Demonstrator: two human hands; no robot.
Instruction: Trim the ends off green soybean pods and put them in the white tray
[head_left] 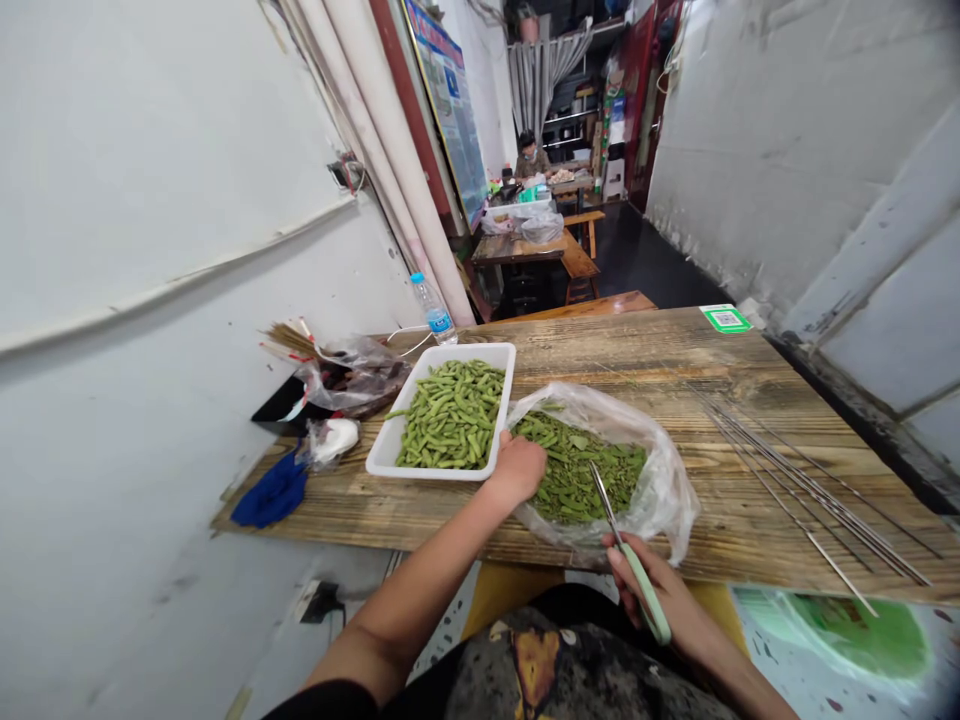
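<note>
My right hand grips a pair of scissors with pale green handles, blades pointing up and away over the bag. A clear plastic bag lies spread out, holding green edamame pods mixed with leaves and clippings. My left hand is closed at the bag's left edge, beside the right rim of a white plastic tray. Its fingertips are turned away, and whatever they hold is hidden. Inside the tray is a heap of edamame pods.
Metal skewers lie at the right. Behind the tray stands a water bottle. A blue cloth and a black box with plastic bags sit at the left by the wall. Another person sits far back.
</note>
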